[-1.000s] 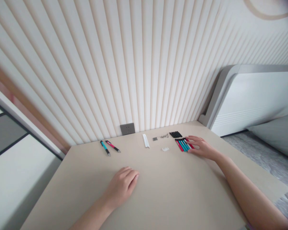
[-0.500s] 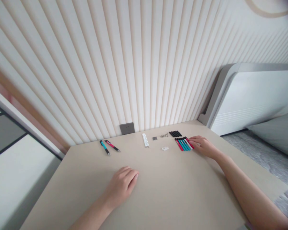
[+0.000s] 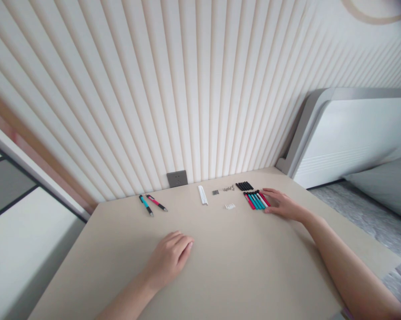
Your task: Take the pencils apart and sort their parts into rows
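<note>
My right hand (image 3: 280,204) is at the right end of a row of red, teal and white pen barrels (image 3: 256,201) with black tops. Its thumb and fingers are apart, touching or nearly touching the rightmost red barrel. Just behind that row lie several black rubber grips (image 3: 244,186). My left hand (image 3: 172,254) rests on the table with its fingers curled in and nothing visible in it. To the left of the barrels are small white parts (image 3: 230,206), silver metal tips (image 3: 228,188), small springs (image 3: 215,192) and thin white refills (image 3: 202,195).
A teal pen (image 3: 146,206) and a red pen (image 3: 156,203), both whole, lie at the left back of the beige table (image 3: 240,266). Behind it stands a ribbed wall with a dark socket (image 3: 177,178). A bed with a grey pillow (image 3: 387,186) is at the right.
My right hand has drawn slightly right along the barrel row, its fingers first closing together, then spreading again. The left hand has stayed still.
</note>
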A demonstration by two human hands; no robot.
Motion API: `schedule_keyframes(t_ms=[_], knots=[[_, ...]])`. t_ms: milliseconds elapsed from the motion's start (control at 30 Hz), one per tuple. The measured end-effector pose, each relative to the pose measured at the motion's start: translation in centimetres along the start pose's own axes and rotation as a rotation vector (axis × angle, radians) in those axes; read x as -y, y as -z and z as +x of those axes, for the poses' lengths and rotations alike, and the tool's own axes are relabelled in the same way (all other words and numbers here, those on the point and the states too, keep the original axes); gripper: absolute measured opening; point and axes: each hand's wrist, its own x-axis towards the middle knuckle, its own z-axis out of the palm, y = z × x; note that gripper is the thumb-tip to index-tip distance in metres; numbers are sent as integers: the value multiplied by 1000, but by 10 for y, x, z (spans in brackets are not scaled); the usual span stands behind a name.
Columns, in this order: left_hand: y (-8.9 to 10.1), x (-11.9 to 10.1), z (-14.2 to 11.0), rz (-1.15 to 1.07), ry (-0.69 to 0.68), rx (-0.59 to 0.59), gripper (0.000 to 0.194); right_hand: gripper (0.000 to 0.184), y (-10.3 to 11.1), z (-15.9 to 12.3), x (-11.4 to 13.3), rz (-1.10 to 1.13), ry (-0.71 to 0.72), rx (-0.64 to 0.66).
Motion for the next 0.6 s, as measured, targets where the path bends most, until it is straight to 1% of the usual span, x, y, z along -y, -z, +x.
schedule_keyframes(t_ms=[467,600], knots=[[0,-1,0,3,7,5,17,75,-1,2,-4,-25,-2,-28],[1,-2,1,4,0,-5,18,76,-3,4,7,-77,22,-49]])
